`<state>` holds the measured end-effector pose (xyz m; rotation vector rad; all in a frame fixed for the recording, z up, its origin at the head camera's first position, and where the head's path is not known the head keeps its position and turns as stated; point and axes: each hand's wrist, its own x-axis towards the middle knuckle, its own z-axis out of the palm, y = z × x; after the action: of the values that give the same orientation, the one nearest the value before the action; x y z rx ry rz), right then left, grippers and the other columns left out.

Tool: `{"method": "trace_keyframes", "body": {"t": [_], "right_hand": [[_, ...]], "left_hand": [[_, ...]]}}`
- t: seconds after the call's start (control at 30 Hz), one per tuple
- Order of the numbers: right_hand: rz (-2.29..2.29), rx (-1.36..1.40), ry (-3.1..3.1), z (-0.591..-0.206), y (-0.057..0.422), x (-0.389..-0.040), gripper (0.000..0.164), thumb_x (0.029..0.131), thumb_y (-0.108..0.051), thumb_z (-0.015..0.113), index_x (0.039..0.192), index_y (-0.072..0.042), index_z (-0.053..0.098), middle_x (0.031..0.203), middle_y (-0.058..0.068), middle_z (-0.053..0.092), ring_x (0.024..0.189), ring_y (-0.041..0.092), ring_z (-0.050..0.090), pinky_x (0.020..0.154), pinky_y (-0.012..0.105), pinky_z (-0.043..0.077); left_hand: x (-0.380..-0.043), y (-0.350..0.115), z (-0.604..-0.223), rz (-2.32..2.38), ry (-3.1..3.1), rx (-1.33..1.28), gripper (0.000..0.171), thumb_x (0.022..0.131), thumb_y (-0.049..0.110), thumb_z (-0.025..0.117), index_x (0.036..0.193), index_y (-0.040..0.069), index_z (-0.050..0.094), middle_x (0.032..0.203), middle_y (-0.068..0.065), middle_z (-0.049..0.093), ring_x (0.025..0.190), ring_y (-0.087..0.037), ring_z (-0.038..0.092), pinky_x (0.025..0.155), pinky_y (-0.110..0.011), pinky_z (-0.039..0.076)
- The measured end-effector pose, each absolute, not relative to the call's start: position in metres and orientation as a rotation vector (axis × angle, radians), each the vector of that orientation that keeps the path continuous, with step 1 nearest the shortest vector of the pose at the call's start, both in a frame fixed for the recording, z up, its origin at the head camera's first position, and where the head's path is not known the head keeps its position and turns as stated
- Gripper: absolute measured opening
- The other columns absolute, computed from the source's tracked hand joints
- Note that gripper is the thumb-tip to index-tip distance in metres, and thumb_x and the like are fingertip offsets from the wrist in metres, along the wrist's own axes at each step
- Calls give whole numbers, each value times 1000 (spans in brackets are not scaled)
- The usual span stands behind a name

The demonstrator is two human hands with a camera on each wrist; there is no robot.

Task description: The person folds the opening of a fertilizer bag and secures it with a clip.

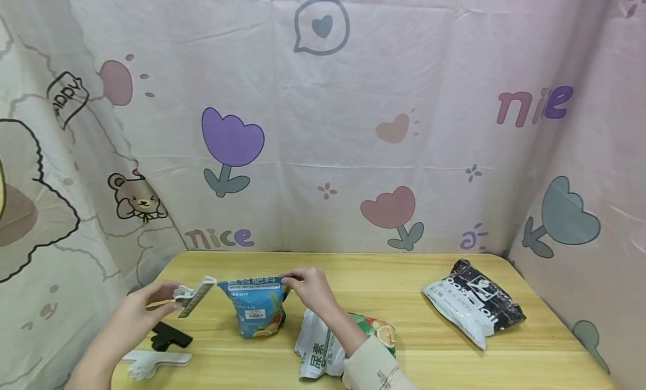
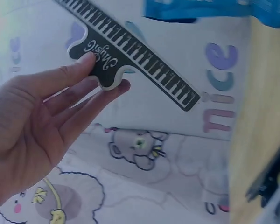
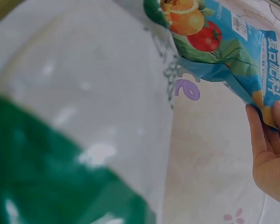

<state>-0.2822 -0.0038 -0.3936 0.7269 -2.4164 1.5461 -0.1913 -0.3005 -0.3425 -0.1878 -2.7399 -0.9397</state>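
Observation:
My left hand (image 1: pixel 132 318) pinches a clip (image 2: pixel 135 52) between thumb and fingers. It has a long bar patterned like piano keys and a dark grip lettered "Music". The clip's bar is at the top left corner of a blue fertilizer bag (image 1: pixel 257 310), close beside it in the head view. With thumb and fingers my right hand (image 1: pixel 314 292) pinches the bag's top right corner. The bag stands upright on the table, its top edge stretched flat; fruit and vegetables are printed low on its front (image 3: pixel 203 35).
Left on the table (image 1: pixel 404 283) lie a black clip (image 1: pixel 174 335) and a white clip (image 1: pixel 158 362). A white bag with green print (image 1: pixel 314 348) lies under my right forearm, partly hidden. Far right rests a black-and-white bag (image 1: pixel 474 306). A printed cloth (image 1: pixel 323 98) encloses the table.

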Motion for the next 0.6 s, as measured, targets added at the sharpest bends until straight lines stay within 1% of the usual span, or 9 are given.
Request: {"method": "trace_keyframes", "body": {"t": [0.1, 0.2, 0.23, 0.27, 0.33, 0.43, 0.47, 0.57, 0.6], "right_hand": [[1537, 730, -2413, -394, -4, -282, 11, 86, -13, 64, 91, -8, 73, 79, -2, 69, 68, 7, 61, 55, 20, 48], [1523, 725, -2415, -395, -4, -282, 12, 86, -13, 64, 91, -8, 73, 80, -3, 69, 68, 7, 61, 55, 20, 47], [1519, 725, -2414, -395, -4, -281, 12, 86, -13, 64, 91, -8, 73, 81, -2, 69, 68, 7, 61, 55, 20, 47], [1515, 724, -2414, -395, -4, -281, 12, 86, -13, 64, 91, -8, 73, 81, -2, 69, 69, 7, 61, 55, 19, 47], [1520, 723, -2412, -394, -4, -281, 12, 86, -13, 64, 91, -8, 73, 81, -2, 69, 69, 8, 61, 55, 19, 47], [1524, 722, -2412, -394, -4, -281, 12, 86, -13, 64, 91, -8, 73, 81, -2, 69, 69, 7, 61, 54, 20, 46], [1524, 721, -2412, -394, -4, -281, 12, 86, -13, 64, 91, -8, 73, 80, -2, 69, 69, 7, 61, 54, 20, 46], [1521, 721, -2415, -394, -4, -281, 12, 86, -13, 64, 92, -8, 73, 80, -2, 69, 68, 6, 61, 54, 19, 46], [1519, 721, -2416, -394, -5, -280, 12, 86, -13, 64, 92, -8, 73, 80, -2, 69, 68, 5, 61, 54, 19, 46]], "left_hand": [[-187, -299, -335, -984, -2680, -127, 41, 86, 16, 66, 118, -5, 52, 110, -27, 57, 97, -40, 57, 70, -41, 52], [-184, -295, -331, -1029, -2617, -63, 47, 90, 27, 61, 123, -4, 47, 117, -29, 53, 99, -41, 56, 73, -47, 50], [-184, -293, -330, -1062, -2594, -47, 49, 91, 29, 59, 125, -4, 46, 120, -30, 51, 98, -33, 59, 75, -49, 48], [-184, -292, -329, -1092, -2566, -41, 49, 92, 29, 57, 126, -4, 44, 123, -30, 49, 96, -24, 61, 76, -44, 49], [-185, -287, -329, -1165, -2505, -43, 49, 93, 28, 55, 127, -5, 41, 127, -31, 44, 94, -5, 59, 79, -31, 49], [-189, -278, -331, -1285, -2368, -91, 42, 93, 21, 55, 126, 0, 41, 126, -14, 46, 88, 18, 46, 73, -10, 43], [-190, -275, -332, -1305, -2338, -104, 42, 93, 20, 56, 127, 0, 39, 125, -10, 44, 89, 19, 45, 70, -4, 39], [-192, -265, -333, -1352, -2261, -103, 43, 93, 18, 56, 129, 0, 39, 119, 5, 40, 92, 18, 45, 73, -4, 39], [-192, -263, -333, -1355, -2246, -93, 44, 93, 18, 56, 129, 0, 40, 118, 7, 41, 92, 17, 46, 74, -4, 39]]}}
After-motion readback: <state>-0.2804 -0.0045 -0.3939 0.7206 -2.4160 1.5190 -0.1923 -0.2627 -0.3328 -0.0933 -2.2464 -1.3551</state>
